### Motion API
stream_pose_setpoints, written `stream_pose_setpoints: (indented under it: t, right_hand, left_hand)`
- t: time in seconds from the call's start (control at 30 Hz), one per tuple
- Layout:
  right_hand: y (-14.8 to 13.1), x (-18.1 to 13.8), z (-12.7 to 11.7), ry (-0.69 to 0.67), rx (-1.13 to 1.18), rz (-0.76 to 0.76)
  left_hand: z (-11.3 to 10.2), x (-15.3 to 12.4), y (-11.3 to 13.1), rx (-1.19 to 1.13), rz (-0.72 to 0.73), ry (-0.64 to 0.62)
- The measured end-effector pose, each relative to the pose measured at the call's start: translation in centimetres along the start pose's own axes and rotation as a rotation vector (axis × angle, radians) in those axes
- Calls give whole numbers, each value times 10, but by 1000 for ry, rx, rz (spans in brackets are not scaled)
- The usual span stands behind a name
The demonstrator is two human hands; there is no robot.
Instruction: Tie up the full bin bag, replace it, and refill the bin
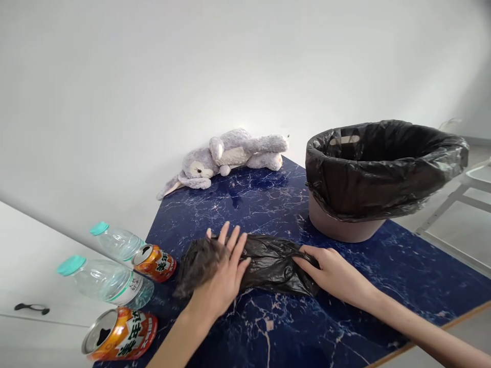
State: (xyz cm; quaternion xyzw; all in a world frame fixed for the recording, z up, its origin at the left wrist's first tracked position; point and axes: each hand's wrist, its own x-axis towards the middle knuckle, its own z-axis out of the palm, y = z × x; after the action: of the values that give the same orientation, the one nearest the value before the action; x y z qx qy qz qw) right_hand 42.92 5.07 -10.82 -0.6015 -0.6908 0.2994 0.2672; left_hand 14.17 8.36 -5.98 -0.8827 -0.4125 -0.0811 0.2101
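A black plastic bag (274, 263) lies bunched lengthwise on the blue marbled tabletop (215, 204). My left hand (226, 273) rests over its left part with fingers stretched and spread; the bag's left end is smeared by motion. At the bag's right end, my right hand (322, 268) pinches the plastic between thumb and fingers. Beyond my right hand stands a pinkish bin (341, 227), lined with another black garbage bag (364, 186) folded over its rim.
On the left stand two clear bottles with teal caps (115, 243) (111, 281) and two opened orange soda cans (155, 263) (120, 335). A grey plush rabbit (230, 153) lies against the wall at the back. A white metal frame (456, 209) is beyond the table's right side.
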Motion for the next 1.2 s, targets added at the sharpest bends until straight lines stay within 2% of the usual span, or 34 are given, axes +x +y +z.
stream_pose_setpoints:
  t: [0.07, 0.13, 0.2, 0.27, 0.33, 0.37, 0.47, 0.57, 0.63, 0.7, 0.77, 0.83, 0.97, 1.1, 1.2]
  right_hand:
    - [1, 0, -2, -12, -3, 15]
    - [2, -1, -4, -11, -4, 18]
    - [3, -3, -6, -9, 9, 7]
    - [3, -5, -8, 9, 26, 3]
    - [3, -5, -10, 31, 38, 5]
    - [3, -4, -10, 39, 39, 3]
    - [0, 0, -10, 60, 6, 0]
    - [-12, -2, -6, 220, -136, -91]
    - [-26, -10, 0, 359, -248, -246]
    - [-42, -18, 10, 395, -331, -423]
    - [-53, -20, 23, 313, -389, -549]
    - [-53, -12, 36, 199, -441, -589]
    - [-28, 21, 54, 37, -488, -484]
    - [-4, 50, 53, -37, -437, -460]
    - [3, 65, 47, -93, -400, -475]
  left_hand:
    - [16, 4, -24, 34, -95, -36]
    - [27, 5, -46, 69, -98, -36]
    - [27, 4, -62, 90, -129, -7]
    - [19, 2, -66, 110, -191, 48]
    - [7, 0, -55, 81, -201, 106]
    - [1, 0, -45, 17, -158, 122]
    - [-8, 1, -12, -192, 32, -5]
    - [1, 3, 4, -251, 24, -148]
    - [15, 3, 4, -256, -33, -193]
    - [32, 1, 1, -250, -61, -203]
    - [46, -3, -1, -242, -77, -195]
    - [57, -9, -3, -244, -117, -195]
    - [69, -25, -12, -268, -227, -219]
    - [76, -42, -33, -238, -314, -162]
    - [78, -51, -48, -201, -356, -184]
